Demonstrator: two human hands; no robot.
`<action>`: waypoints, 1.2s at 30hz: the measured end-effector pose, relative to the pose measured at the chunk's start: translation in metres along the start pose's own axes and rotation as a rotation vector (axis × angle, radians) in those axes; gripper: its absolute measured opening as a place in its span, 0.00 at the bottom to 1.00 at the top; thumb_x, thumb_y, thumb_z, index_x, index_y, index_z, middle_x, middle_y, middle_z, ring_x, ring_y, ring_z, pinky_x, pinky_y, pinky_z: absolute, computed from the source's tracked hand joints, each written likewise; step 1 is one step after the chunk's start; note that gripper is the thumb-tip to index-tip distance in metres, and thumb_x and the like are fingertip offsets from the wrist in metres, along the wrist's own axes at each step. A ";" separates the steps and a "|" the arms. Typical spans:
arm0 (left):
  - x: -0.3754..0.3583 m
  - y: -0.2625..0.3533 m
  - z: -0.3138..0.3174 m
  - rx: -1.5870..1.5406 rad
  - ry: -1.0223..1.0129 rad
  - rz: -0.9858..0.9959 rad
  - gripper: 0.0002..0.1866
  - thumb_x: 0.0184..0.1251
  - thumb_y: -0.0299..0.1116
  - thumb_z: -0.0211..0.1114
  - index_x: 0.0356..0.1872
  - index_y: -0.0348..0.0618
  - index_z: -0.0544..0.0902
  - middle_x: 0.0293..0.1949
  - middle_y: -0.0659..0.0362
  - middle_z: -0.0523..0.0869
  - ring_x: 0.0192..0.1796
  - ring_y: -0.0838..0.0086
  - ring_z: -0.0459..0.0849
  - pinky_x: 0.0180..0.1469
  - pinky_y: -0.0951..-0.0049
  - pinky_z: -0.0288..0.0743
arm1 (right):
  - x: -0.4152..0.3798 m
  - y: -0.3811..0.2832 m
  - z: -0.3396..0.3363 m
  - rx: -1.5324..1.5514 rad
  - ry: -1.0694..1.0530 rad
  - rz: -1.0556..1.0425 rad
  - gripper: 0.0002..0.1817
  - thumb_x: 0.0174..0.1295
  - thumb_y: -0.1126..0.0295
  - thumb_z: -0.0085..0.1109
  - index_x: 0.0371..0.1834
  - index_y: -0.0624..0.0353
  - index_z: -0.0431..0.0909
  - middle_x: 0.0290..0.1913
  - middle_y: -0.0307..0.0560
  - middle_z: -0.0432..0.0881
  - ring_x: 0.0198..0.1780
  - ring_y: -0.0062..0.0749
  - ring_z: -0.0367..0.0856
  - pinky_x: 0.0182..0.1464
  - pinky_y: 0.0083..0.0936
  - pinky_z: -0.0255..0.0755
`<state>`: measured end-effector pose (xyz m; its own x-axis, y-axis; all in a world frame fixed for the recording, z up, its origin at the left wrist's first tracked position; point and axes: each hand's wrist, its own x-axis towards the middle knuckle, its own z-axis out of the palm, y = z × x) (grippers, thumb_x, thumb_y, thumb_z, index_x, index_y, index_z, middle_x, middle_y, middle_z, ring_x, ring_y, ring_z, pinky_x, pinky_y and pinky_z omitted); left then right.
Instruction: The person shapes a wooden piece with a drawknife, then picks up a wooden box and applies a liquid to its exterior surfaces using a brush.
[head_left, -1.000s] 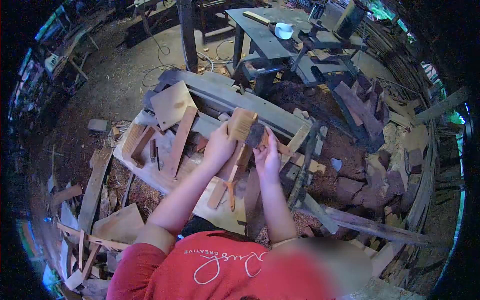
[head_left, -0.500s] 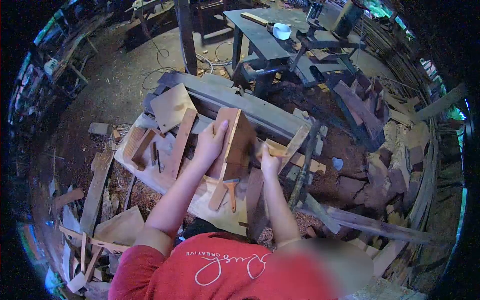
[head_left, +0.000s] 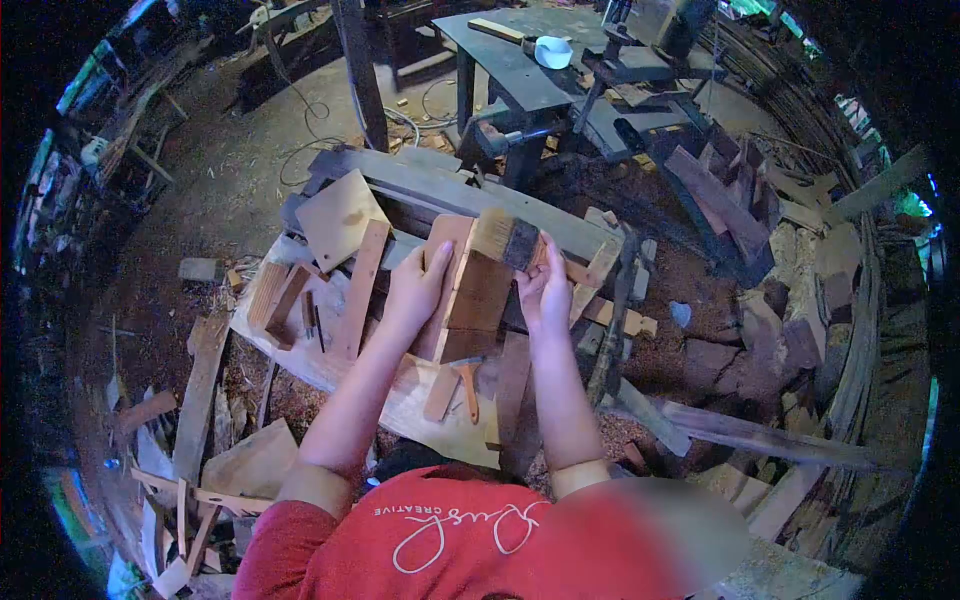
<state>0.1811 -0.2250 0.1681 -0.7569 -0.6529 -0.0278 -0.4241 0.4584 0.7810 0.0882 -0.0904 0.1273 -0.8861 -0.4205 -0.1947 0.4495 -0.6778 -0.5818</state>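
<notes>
My left hand is wrapped round the left side of a wooden box-like piece, thumb on its near board. The piece stands tilted over the workbench. In my right hand is a wide brush with pale bristles and a dark band, held by its handle. Its bristles are at the top edge of the wooden piece; whether they touch is unclear. Below the piece, a scraper with an orange handle lies beside a small wood block.
A pale wooden board and a long strip lie at the bench's left. Behind stands a dark metal table with a white cup. Wood scraps lie on the ground at the lower left. A long beam extends right.
My right hand has turned and risen slightly, bringing the brush up to the top of the wooden piece. My left hand still holds the piece. The whole view has shifted slightly.
</notes>
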 end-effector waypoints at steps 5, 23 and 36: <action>0.000 -0.003 0.004 -0.124 0.002 0.052 0.24 0.54 0.49 0.50 0.30 0.31 0.74 0.28 0.41 0.76 0.35 0.55 0.76 0.36 0.67 0.67 | 0.008 0.027 -0.030 -0.055 0.080 0.099 0.14 0.55 0.63 0.47 0.45 0.52 0.69 0.41 0.37 0.72 0.39 0.22 0.71 0.39 0.20 0.66; 0.004 0.005 0.010 -0.051 -0.045 0.071 0.26 0.54 0.51 0.49 0.31 0.30 0.73 0.28 0.40 0.76 0.35 0.51 0.74 0.37 0.66 0.67 | -0.019 -0.014 0.030 -0.444 0.041 -0.272 0.12 0.55 0.70 0.47 0.40 0.65 0.70 0.35 0.44 0.74 0.29 0.20 0.73 0.27 0.17 0.69; 0.015 -0.033 0.006 -0.153 0.079 0.033 0.25 0.55 0.49 0.49 0.25 0.29 0.73 0.26 0.41 0.75 0.32 0.56 0.75 0.36 0.66 0.66 | -0.002 0.055 -0.087 -0.379 0.403 0.045 0.09 0.50 0.67 0.53 0.30 0.60 0.72 0.29 0.39 0.74 0.27 0.24 0.73 0.23 0.17 0.68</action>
<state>0.1807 -0.2464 0.1380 -0.7251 -0.6872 0.0434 -0.3150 0.3872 0.8665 0.1047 -0.0742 0.0267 -0.8734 -0.1296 -0.4695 0.4819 -0.3690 -0.7947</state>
